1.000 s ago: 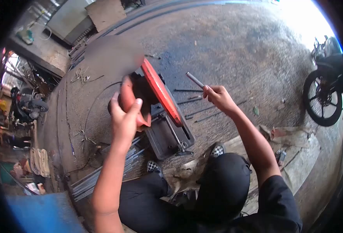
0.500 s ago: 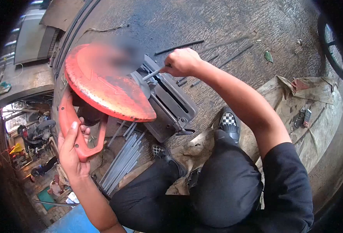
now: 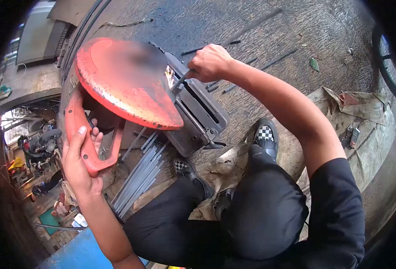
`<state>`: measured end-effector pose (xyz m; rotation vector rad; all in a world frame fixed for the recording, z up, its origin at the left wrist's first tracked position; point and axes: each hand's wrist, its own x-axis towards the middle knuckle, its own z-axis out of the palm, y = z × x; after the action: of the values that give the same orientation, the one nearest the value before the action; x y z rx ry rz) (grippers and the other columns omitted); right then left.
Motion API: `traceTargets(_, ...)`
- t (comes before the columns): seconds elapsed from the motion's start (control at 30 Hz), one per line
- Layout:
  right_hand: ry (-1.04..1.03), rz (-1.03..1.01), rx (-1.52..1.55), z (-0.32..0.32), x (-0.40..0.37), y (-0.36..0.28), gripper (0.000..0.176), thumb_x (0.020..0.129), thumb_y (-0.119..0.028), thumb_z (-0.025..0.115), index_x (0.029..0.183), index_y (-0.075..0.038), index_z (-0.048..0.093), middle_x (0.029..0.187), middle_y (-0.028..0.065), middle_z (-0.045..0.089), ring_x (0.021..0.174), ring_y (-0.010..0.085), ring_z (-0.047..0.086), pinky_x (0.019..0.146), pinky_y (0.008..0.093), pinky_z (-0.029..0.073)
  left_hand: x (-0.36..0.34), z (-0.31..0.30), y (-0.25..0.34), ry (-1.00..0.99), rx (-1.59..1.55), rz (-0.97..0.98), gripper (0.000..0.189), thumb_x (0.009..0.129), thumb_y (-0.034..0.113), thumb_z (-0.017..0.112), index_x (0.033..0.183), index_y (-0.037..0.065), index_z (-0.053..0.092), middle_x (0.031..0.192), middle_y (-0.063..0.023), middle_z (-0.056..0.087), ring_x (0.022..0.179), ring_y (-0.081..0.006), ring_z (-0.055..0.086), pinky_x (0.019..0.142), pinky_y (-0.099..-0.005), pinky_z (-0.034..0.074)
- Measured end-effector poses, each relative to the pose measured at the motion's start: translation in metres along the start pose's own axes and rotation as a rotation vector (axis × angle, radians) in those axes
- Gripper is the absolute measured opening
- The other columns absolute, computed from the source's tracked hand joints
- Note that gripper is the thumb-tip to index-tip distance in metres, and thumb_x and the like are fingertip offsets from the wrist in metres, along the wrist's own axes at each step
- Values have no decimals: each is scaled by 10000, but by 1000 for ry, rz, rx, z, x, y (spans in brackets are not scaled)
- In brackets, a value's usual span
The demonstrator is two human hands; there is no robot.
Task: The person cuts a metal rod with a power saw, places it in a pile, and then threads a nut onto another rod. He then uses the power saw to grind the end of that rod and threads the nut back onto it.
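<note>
My left hand [image 3: 82, 163] is wrapped round the orange handle [image 3: 78, 120] of a chop saw. The saw's scuffed orange blade guard [image 3: 121, 101] hides most of the disc. My right hand [image 3: 210, 62] grips one end of a thin grey metal rod [image 3: 180, 81], whose other end lies at the guard's edge over the dark saw base [image 3: 197, 119]. Bright sparks [image 3: 169, 76] show beside the rod there. A blurred patch covers the guard's upper part.
A bundle of cut grey rods [image 3: 139, 177] lies on the floor below the saw, near my shoes [image 3: 264, 134]. Dark bars [image 3: 278, 58] lie beyond my right forearm. A dirty cloth sheet [image 3: 364, 121] spreads at right, and a wheel [image 3: 388, 58] stands at the far right.
Sparks have appeared by the rod at the guard's edge. The guard and handle sit slightly higher in the picture, and the view has shifted a little. Both hands keep their grips.
</note>
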<state>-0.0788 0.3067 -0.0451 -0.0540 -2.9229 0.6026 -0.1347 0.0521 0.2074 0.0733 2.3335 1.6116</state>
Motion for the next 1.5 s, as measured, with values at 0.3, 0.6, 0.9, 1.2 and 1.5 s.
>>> traceTargets(0.3, -33, 83, 220, -6, -80, -20, 246, 870, -308, 584, 847, -66, 621, 733, 158, 637, 692, 363, 624, 588, 446, 490, -12, -38, -77, -299, -351, 262, 624, 996, 459, 274, 1360, -46, 319, 1284, -227, 454, 1118, -293, 528, 1002, -409, 380)
traceTargets(0.6, 513, 514, 923, -63, -162, -43, 137, 954, -93, 495, 1038, 15, 507, 895, 111, 633, 861, 205, 641, 789, 346, 528, 26, -26, -305, -719, 750, 876, 233, 828, 176, 648, 1024, 54, 622, 903, -121, 601, 845, -301, 619, 722, -393, 515)
traceTargets(0.9, 944, 744, 1368, -120, -178, -96, 221, 973, -197, 477, 1056, 1, 427, 965, 168, 596, 907, 324, 656, 778, 426, 587, 38, 1, -377, -828, 806, 833, 300, 822, 135, 624, 1110, 61, 588, 1023, -122, 549, 933, -321, 585, 756, -409, 508)
traceTargets(1.2, 979, 587, 1632, -192, -120, -193, 463, 963, -237, 507, 1269, 44, 302, 1250, 244, 430, 1114, 377, 543, 918, 494, 498, 11, -152, -217, -210, 299, 382, 211, 853, 207, 673, 824, -1, 651, 580, -55, 593, 520, -82, 532, 503, -266, 430)
traceTargets(1.5, 890, 301, 2039, -247, -13, -265, 550, 982, -236, 459, 1390, 35, 209, 1391, 212, 342, 1201, 363, 478, 990, 506, 436, -26, -208, 1, 102, -876, 317, 173, 881, 226, 653, 913, 64, 602, 793, -33, 639, 689, -129, 626, 568, -225, 508)
